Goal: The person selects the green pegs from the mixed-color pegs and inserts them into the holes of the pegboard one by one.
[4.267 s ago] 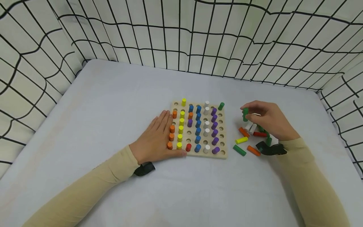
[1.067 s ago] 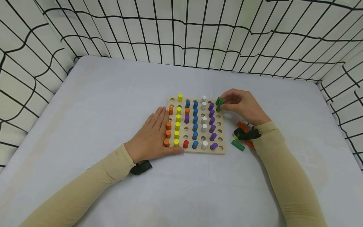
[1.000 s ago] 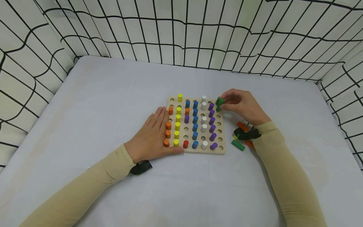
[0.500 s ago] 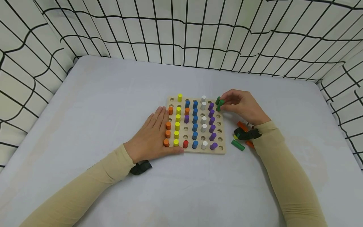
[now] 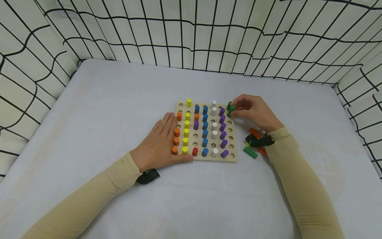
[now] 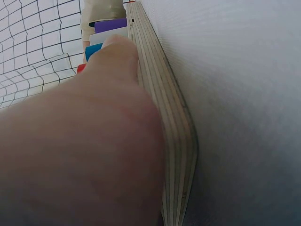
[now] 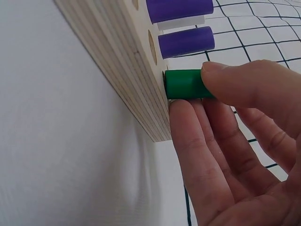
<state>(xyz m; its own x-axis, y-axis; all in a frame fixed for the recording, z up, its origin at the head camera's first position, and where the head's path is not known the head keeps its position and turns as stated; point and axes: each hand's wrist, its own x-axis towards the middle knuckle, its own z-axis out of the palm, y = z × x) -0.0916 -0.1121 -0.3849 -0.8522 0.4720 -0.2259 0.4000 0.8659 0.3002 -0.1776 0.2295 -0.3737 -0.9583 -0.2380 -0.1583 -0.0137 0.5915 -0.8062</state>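
A square wooden pegboard (image 5: 195, 144) lies on the white table, with rows of coloured pegs standing in many of its holes. My left hand (image 5: 158, 142) lies along the board's left edge, fingers straight, its thumb on the near edge. At the far right corner my right hand (image 5: 253, 109) pinches a green peg (image 7: 186, 84) between thumb and fingers. That peg's lower end meets a hole in the right-hand column; how deep it sits I cannot tell. Just behind it stands another green peg (image 5: 228, 105). Purple pegs (image 5: 222, 127) fill much of the neighbouring column.
Loose pegs lie right of the board, partly hidden by the right wrist's black strap (image 5: 259, 140); a green peg (image 5: 250, 152) and an orange peg (image 5: 255, 133) show among them. Black wire mesh (image 5: 194, 36) rises around the table's back and sides.
Over the longer span, my right hand has carried the green peg left from the loose pegs to the board's far right corner. In the last second it has barely moved. My left hand stays put.
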